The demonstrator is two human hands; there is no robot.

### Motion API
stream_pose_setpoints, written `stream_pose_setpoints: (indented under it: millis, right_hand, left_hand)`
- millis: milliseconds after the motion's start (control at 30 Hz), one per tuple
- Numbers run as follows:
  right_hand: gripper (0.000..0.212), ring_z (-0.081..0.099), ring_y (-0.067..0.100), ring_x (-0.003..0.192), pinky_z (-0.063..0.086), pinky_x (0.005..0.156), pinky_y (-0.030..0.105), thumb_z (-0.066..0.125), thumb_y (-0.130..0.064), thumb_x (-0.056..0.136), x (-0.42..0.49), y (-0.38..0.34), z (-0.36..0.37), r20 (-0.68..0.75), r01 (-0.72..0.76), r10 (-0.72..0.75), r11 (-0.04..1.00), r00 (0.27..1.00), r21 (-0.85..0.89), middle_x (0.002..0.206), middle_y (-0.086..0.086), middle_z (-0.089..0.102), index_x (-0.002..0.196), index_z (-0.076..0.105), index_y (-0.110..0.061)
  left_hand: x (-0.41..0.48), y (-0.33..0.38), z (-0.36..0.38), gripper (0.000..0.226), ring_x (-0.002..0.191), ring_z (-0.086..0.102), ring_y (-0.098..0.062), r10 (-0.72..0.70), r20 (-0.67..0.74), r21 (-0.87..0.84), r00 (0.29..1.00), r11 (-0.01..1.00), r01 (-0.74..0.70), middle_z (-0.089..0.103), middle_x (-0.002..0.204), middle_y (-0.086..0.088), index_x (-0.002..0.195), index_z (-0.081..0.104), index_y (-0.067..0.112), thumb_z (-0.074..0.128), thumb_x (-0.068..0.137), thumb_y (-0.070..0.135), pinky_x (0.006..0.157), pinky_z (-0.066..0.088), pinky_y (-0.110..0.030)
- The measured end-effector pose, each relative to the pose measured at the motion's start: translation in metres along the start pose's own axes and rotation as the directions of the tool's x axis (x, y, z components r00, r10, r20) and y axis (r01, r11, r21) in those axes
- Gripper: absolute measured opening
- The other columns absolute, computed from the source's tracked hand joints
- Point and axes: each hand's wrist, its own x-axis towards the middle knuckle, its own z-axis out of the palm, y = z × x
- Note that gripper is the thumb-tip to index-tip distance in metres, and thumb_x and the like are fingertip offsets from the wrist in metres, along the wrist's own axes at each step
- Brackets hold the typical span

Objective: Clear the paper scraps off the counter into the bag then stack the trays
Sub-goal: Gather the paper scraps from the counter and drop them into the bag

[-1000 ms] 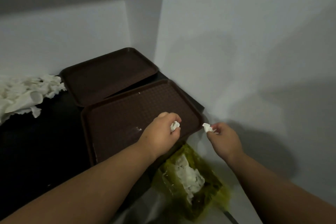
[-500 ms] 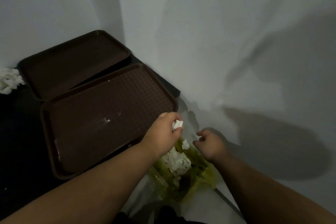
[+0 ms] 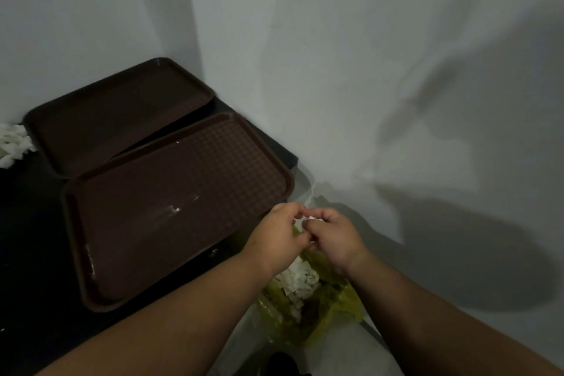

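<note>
Two hands meet on one small paper scrap above the open bag, beside the table.

The left hand (image 3: 279, 235) and the right hand (image 3: 334, 241) touch each other just past the table (image 3: 30, 253) edge; the fingers of both are curled and pinch the white paper scrap (image 3: 312, 219) between them; directly under the hands hangs the yellow-green bag (image 3: 345, 307), with crumpled white paper (image 3: 300, 279) already inside; on the black table lie two brown trays side by side, not stacked, the near tray (image 3: 171, 207) with pale smears on its floor, the far tray (image 3: 122, 119) against the grey wall (image 3: 366, 70); a pile of scraps (image 3: 13, 143) sits on the table at the left edge, just beside the far tray.
</note>
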Motion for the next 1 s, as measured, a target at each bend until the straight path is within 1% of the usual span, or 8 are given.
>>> stream_pose_setpoints:
  millis: [167, 267, 367, 433, 633, 733, 833, 1000]
  right_hand:
    - [0.025, 0.065, 0.019, 0.093, 0.054, 0.083, 0.036, 0.070, -0.029, 0.090, 0.008, 0.011, 0.005, -0.128, -0.102, 0.075, 0.971, 0.989, -0.215, 0.106, 0.000, 0.065, 0.114, 0.061, -0.026]
    - [0.019, 0.065, 0.017, 0.086, 0.051, 0.077, 0.032, 0.069, -0.026, 0.090, 0.007, 0.015, 0.013, -0.127, -0.111, 0.078, 0.954, 0.989, -0.278, 0.102, 0.001, 0.067, 0.108, 0.063, -0.024]
    - [0.009, 0.065, 0.023, 0.075, 0.052, 0.069, 0.038, 0.066, -0.021, 0.091, 0.004, 0.015, 0.027, -0.054, -0.127, 0.120, 0.982, 0.991, -0.141, 0.088, 0.006, 0.071, 0.098, 0.070, -0.017]
    - [0.012, 0.060, 0.020, 0.066, 0.046, 0.059, 0.035, 0.060, -0.020, 0.090, 0.003, 0.012, 0.037, 0.029, -0.136, 0.138, 0.988, 0.990, -0.074, 0.077, 0.004, 0.068, 0.096, 0.070, -0.017]
    - [0.018, 0.056, 0.017, 0.064, 0.041, 0.055, 0.030, 0.052, -0.008, 0.093, -0.012, -0.006, 0.057, 0.155, -0.031, 0.069, 0.971, 0.986, -0.235, 0.058, -0.008, 0.064, 0.090, 0.067, -0.019]
    - [0.022, 0.063, 0.025, 0.067, 0.046, 0.059, 0.036, 0.054, 0.000, 0.088, -0.022, -0.023, 0.069, 0.195, 0.090, -0.022, 0.934, 0.981, -0.345, 0.066, 0.004, 0.071, 0.089, 0.071, -0.012]
    - [0.017, 0.070, 0.024, 0.075, 0.053, 0.070, 0.042, 0.059, -0.009, 0.089, -0.032, -0.049, 0.098, 0.211, 0.224, -0.145, 0.878, 0.967, -0.422, 0.075, 0.005, 0.075, 0.084, 0.074, -0.015]
    - [0.014, 0.067, 0.019, 0.067, 0.050, 0.061, 0.037, 0.061, -0.016, 0.093, -0.049, -0.095, 0.180, 0.273, 0.336, -0.240, 0.856, 0.931, -0.393, 0.079, 0.006, 0.074, 0.086, 0.072, -0.020]
  left_hand:
    - [-0.013, -0.023, -0.026, 0.037, 0.111, 0.055, -0.003, -0.038, -0.017, 0.034, 0.999, 0.999, 0.038, 0.056, 0.125, 0.008, 0.130, 0.060, 0.027, 0.066, 0.094, 0.027, 0.095, 0.043, -0.017]
    - [-0.017, -0.032, -0.033, 0.038, 0.114, 0.057, -0.007, -0.029, 0.056, 0.102, 0.998, 0.994, 0.023, 0.055, 0.128, 0.007, 0.132, 0.060, 0.029, 0.064, 0.094, 0.029, 0.101, 0.047, -0.025]
    - [-0.014, -0.033, -0.035, 0.036, 0.110, 0.058, -0.008, -0.035, 0.066, 0.093, 0.997, 0.995, 0.028, 0.053, 0.127, 0.007, 0.130, 0.060, 0.031, 0.061, 0.094, 0.031, 0.100, 0.050, -0.033]
    - [-0.010, -0.030, -0.036, 0.033, 0.109, 0.058, -0.009, -0.023, 0.054, 0.073, 0.998, 0.997, 0.020, 0.053, 0.126, 0.006, 0.127, 0.061, 0.029, 0.061, 0.094, 0.032, 0.100, 0.051, -0.034]
    - [-0.001, -0.014, -0.050, 0.032, 0.117, 0.057, -0.014, -0.009, -0.024, 0.022, 1.000, 1.000, 0.009, 0.055, 0.131, 0.001, 0.127, 0.063, 0.025, 0.059, 0.095, 0.023, 0.104, 0.047, -0.031]
    - [-0.013, -0.009, -0.071, 0.032, 0.115, 0.058, -0.014, 0.022, -0.096, 0.016, 0.995, 1.000, -0.021, 0.057, 0.128, 0.002, 0.125, 0.063, 0.026, 0.061, 0.093, 0.022, 0.101, 0.047, -0.027]
    - [-0.039, -0.019, -0.107, 0.031, 0.109, 0.061, -0.015, 0.026, -0.197, 0.003, 0.980, 1.000, -0.026, 0.059, 0.124, 0.000, 0.124, 0.065, 0.023, 0.062, 0.093, 0.020, 0.097, 0.048, -0.024]
    - [-0.093, -0.066, -0.190, 0.029, 0.107, 0.061, -0.007, -0.101, -0.350, -0.038, 0.931, 0.995, 0.093, 0.058, 0.123, 0.007, 0.124, 0.064, 0.030, 0.061, 0.095, 0.023, 0.097, 0.053, -0.030]
